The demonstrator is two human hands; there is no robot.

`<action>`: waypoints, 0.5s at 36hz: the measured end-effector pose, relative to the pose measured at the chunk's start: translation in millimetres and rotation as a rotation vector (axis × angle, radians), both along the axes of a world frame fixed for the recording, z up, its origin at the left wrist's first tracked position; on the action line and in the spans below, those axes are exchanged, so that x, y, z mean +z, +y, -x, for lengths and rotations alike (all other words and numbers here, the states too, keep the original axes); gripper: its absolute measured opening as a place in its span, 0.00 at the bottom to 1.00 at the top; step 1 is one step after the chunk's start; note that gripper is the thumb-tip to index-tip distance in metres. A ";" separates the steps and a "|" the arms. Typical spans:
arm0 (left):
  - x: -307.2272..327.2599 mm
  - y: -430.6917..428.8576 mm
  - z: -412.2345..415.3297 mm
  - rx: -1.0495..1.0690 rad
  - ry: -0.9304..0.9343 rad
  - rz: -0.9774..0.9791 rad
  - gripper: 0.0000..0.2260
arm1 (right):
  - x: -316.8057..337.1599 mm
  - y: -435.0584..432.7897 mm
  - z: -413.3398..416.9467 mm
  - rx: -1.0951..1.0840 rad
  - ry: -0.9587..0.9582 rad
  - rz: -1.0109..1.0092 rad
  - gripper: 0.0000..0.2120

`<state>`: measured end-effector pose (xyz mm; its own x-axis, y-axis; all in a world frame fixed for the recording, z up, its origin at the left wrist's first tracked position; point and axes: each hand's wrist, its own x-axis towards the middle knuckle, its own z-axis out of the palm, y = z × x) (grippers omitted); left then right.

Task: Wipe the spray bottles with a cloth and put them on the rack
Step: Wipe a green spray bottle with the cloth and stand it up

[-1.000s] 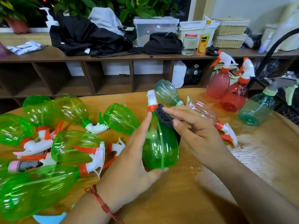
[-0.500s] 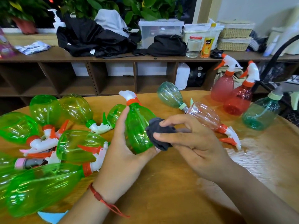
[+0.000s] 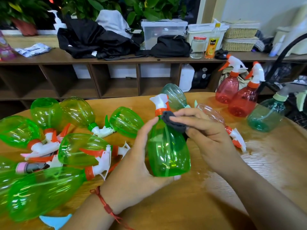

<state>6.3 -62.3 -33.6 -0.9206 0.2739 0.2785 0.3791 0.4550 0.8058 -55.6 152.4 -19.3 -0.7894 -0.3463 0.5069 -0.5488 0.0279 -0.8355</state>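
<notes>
My left hand grips a green spray bottle around its base, holding it upright above the wooden table. Its white and orange spray head points up. With my right hand I hold a dark grey cloth against the bottle's shoulder, just below the orange collar. Several green spray bottles lie on their sides at the left. A pink bottle and a teal bottle lie behind my hands.
Two red spray bottles and a teal one stand upright at the table's right. A black wire rack rises at the far right edge. A brown shelf unit with bags, boxes and jars runs along the back.
The green bottle went from tilted left to upright in my left hand. My right hand slid the cloth from the bottle's lower side up to its shoulder.
</notes>
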 end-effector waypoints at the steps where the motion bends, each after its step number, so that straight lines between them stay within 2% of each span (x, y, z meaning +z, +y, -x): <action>1: -1.4 -0.4 1.7 0.038 0.029 0.054 0.55 | -1.5 -1.2 -0.1 -0.008 0.001 -0.005 0.18; 4: -6.9 -1.6 6.8 0.147 0.088 0.171 0.55 | -4.2 -2.8 0.6 -0.018 0.000 -0.045 0.18; 7: -10.5 0.5 7.2 0.186 0.098 0.165 0.56 | -4.6 -3.7 0.2 -0.021 0.017 -0.106 0.18; 10: -13.7 5.7 3.4 0.197 0.090 0.183 0.58 | -6.7 -8.8 -4.7 -0.045 0.157 -0.237 0.17; 15: -14.6 1.7 6.7 0.295 0.103 0.068 0.56 | -3.2 -8.9 -11.2 -0.059 0.326 -0.359 0.19; 18: -12.3 -3.8 11.0 0.354 0.108 0.007 0.55 | -1.2 -8.8 -13.0 -0.035 0.421 -0.393 0.16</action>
